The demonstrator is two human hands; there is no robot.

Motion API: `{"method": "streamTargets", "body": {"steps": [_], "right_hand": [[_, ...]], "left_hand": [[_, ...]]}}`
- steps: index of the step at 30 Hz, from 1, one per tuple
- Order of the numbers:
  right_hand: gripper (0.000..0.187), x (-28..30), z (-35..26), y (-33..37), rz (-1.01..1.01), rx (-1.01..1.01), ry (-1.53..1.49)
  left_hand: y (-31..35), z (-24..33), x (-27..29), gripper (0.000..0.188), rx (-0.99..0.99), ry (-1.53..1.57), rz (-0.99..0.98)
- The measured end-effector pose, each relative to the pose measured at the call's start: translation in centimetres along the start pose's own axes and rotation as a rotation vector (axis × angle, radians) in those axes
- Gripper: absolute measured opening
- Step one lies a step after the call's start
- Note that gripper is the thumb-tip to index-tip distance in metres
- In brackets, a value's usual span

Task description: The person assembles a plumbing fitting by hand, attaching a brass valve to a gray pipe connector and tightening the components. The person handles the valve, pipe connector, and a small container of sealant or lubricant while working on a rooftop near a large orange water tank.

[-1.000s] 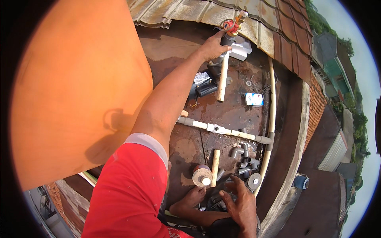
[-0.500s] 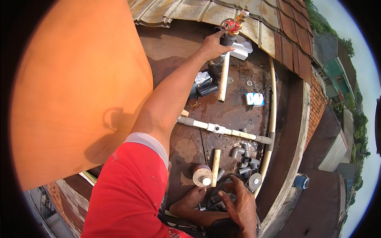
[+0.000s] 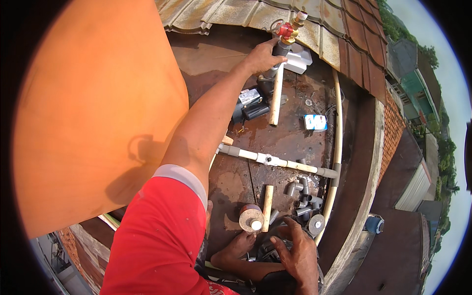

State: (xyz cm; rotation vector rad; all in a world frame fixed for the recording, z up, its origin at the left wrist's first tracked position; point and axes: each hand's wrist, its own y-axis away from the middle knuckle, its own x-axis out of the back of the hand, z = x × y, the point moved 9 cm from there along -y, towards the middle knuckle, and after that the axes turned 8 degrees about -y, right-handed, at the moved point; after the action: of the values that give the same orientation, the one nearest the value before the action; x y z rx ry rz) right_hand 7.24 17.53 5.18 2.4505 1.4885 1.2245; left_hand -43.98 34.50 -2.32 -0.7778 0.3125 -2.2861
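Observation:
Reaching far ahead, my left hand point(image 3: 265, 58) is wrapped around an upright grey pipe fitting point(image 3: 282, 49) above the black water pump point(image 3: 251, 104). On top of that fitting sit a red part with a dark cable loop point(image 3: 285, 31) and a brass-coloured fitting point(image 3: 299, 19). My right hand point(image 3: 298, 253) hangs low by my bent leg, its thumb and fingers apart and nothing visible in them. Nearest to it are a round grey disc point(image 3: 316, 224), loose grey pipe elbows point(image 3: 306, 196) and a short cream pipe point(image 3: 267, 208). A round glue tin point(image 3: 251, 218) stands beside my foot.
A large orange tank point(image 3: 98, 108) fills the left side. A cream pipe run with a valve point(image 3: 268, 160) crosses the wet floor to a long pipe point(image 3: 338, 128) along the right-hand ledge point(image 3: 361, 211). Roof tiles point(image 3: 275, 19) overhang the far end; a small blue-white box point(image 3: 315, 122) lies mid-floor.
The red part has turned a little, its cable loop shifting left. My left hand, still around the grey fitting, has moved slightly left. My right hand has stayed put.

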Motion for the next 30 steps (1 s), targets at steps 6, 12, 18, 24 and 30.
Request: {"method": "streamTargets", "body": {"steps": [6, 12, 18, 24, 30], "right_hand": [[0.059, -0.1, -0.2, -0.1, -0.008, 0.005, 0.01], [0.059, 0.0, -0.4, 0.0, -0.007, 0.013, 0.011], [0.058, -0.1, -0.3, -0.1, -0.011, 0.014, 0.028], [0.058, -0.1, -0.6, -0.2, -0.012, 0.014, 0.008], [0.058, -0.1, -0.7, -0.2, -0.007, 0.039, 0.017]], "left_hand": [[-0.1, -1.0, -1.3, 0.063, 0.058, 0.027, -0.08], [-0.2, -0.3, -1.0, 0.062, 0.032, 0.017, -0.067], [0.0, -0.5, -1.0, 0.062, 0.045, 0.034, -0.072], [0.0, -0.4, -0.8, 0.062, 0.049, 0.015, -0.061], [0.3, 0.1, -0.7, 0.062, 0.055, 0.033, -0.064]]}}
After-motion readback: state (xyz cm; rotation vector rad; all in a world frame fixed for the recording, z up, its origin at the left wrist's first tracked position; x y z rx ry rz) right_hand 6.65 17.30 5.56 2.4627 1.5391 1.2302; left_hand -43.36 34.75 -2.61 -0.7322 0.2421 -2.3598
